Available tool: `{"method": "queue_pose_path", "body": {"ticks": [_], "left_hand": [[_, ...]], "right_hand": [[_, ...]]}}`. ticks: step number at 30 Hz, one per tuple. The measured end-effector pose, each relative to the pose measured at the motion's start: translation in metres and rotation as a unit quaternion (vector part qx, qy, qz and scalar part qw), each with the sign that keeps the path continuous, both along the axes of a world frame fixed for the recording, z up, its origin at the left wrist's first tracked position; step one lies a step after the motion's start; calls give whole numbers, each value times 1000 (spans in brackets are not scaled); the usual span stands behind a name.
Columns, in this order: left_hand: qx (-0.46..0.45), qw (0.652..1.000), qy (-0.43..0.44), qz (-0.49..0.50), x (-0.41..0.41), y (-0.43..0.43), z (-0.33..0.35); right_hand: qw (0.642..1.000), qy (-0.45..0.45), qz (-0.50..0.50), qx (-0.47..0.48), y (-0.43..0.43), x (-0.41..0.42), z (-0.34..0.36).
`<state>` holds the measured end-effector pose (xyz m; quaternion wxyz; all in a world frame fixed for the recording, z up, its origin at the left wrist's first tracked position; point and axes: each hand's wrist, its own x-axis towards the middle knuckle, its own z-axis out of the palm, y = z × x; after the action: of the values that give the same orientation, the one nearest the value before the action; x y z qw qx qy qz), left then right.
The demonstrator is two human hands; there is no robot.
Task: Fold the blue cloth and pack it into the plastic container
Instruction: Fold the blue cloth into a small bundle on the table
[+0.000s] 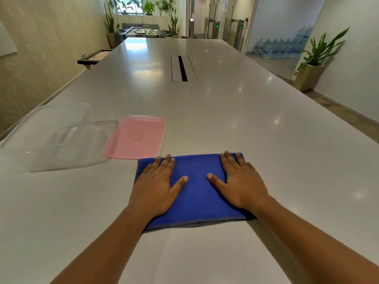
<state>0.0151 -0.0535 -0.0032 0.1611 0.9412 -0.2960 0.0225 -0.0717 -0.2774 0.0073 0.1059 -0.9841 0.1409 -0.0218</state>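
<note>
My left hand (155, 187) and right hand (242, 181) press flat, fingers spread, on the blue cloth (196, 193), its long axis 9-to-3, with the plastic container (55, 138) at 10 o'clock, nearer my left.

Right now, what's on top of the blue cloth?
Both hands lie flat on the blue cloth: left hand, right hand, fingers spread. The cloth beneath the palms is covered, so creases there can't be seen.

cloth (194, 193) on table (225, 119) | lid (135, 137) behind-left | container (57, 138) left of lid
</note>
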Motion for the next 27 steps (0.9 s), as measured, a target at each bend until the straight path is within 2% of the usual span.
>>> {"method": "queue_pose_path", "body": {"ticks": [9, 16, 22, 25, 27], "left_hand": [[9, 1000, 0, 9, -3, -1, 2], [5, 1000, 7, 29, -21, 2, 1], [7, 997, 23, 67, -27, 40, 5], [-5, 995, 30, 91, -31, 66, 3], [-26, 995, 25, 96, -37, 76, 0]], "right_hand": [[1000, -6, -17, -4, -9, -2, -4], [1000, -5, 11, -3, -10, -6, 0], [999, -19, 25, 37, -12, -14, 10], [998, -33, -38, 40, -15, -21, 20], [995, -37, -90, -9, -17, -25, 29]]}}
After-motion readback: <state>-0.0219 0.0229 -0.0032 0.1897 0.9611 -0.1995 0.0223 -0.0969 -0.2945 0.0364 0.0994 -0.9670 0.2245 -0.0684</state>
